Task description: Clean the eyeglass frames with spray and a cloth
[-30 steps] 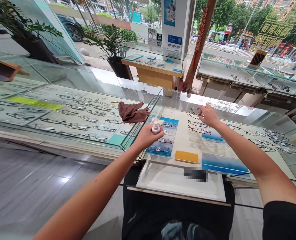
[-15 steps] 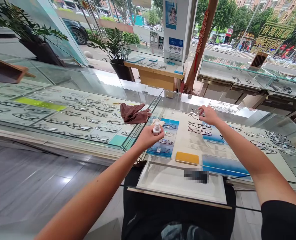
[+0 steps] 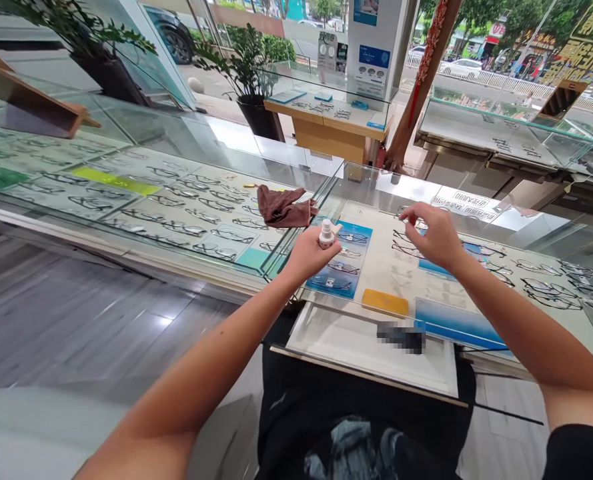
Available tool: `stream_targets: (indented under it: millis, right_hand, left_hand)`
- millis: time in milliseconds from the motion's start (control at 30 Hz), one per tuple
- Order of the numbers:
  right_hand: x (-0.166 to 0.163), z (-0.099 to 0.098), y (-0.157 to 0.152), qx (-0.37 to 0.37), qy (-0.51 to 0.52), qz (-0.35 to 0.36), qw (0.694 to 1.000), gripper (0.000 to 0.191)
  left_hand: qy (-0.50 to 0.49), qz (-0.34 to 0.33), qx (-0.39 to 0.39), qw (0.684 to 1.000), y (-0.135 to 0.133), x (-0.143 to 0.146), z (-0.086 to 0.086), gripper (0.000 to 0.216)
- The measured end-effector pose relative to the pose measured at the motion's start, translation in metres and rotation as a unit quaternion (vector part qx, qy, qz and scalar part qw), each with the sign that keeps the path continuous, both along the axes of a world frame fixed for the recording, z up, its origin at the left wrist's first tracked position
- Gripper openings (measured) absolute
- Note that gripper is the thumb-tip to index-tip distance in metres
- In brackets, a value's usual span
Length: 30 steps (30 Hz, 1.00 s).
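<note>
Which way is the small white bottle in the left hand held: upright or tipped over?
Upright. The small white bottle stands with its cap pointing up, and its lower body is gripped in the left hand.

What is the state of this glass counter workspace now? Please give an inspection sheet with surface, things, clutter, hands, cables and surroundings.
Surface: clear glass display counter with rows of eyeglasses under its top; a white tray juts out at the near edge.
Things: small white spray bottle, upright in the left hand; thin dark eyeglass frames lying below the right hand.
Clutter: crumpled brown cloth on the glass top; flat yellow rectangular pad near the front edge.
Hands: left hand closed around the bottle; right hand above the frames with fingers curled, grasp unclear.
Cables: nothing seen.
Surroundings: potted green plants, further glass counters, a street outside.
</note>
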State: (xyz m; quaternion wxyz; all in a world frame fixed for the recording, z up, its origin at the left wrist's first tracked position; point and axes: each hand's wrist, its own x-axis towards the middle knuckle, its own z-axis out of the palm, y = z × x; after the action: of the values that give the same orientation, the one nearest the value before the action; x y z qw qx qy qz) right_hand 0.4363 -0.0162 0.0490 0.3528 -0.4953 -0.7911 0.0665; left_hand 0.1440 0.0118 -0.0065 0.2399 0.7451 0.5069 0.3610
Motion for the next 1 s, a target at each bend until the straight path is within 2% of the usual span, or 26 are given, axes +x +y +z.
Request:
stream_targets:
  millis: [67, 133, 200, 300, 467, 567, 633, 767, 1000]
  right_hand:
    - [-0.022, 0.007, -0.04, -0.032, -0.017, 0.082, 0.996, 0.023]
    - [-0.039, 0.007, -0.076, -0.079, -0.054, 0.178, 0.979, 0.026]
    - [-0.048, -0.003, -0.103, -0.118, -0.088, 0.252, 0.956, 0.032]
    - [-0.053, -0.032, -0.123, -0.19, -0.108, 0.295, 0.93, 0.034]
    - [-0.06, -0.089, -0.12, -0.301, -0.119, 0.269, 0.907, 0.032]
    - [-0.072, -0.116, -0.111, -0.327, -0.108, 0.248, 0.905, 0.029]
    - [-0.082, -0.13, -0.102, -0.33, -0.09, 0.211, 0.916, 0.024]
    - [-0.099, -0.15, -0.077, -0.314, -0.074, 0.15, 0.935, 0.022]
    - [-0.119, -0.165, -0.045, -0.271, -0.063, 0.094, 0.956, 0.026]
  left_hand:
    - [0.0, 0.005, 0.02, 1.0, 0.0, 0.001, 0.001, 0.015]
    - [0.001, 0.003, 0.028, 1.0, 0.0, 0.002, 0.003, 0.013]
    - [0.007, -0.007, 0.015, 1.0, 0.0, -0.001, 0.005, 0.014]
    - [0.014, -0.025, -0.033, 0.999, 0.001, -0.01, 0.009, 0.017]
    - [-0.026, -0.041, -0.051, 0.998, 0.003, -0.026, 0.007, 0.021]
    - [-0.031, -0.033, -0.045, 0.998, 0.002, -0.027, 0.005, 0.024]
    - [-0.024, -0.028, -0.044, 0.998, 0.002, -0.025, 0.006, 0.025]
    - [-0.027, -0.037, -0.045, 0.998, 0.001, -0.024, 0.007, 0.023]
    - [-0.029, -0.039, -0.049, 0.998, 0.0, -0.024, 0.006, 0.026]
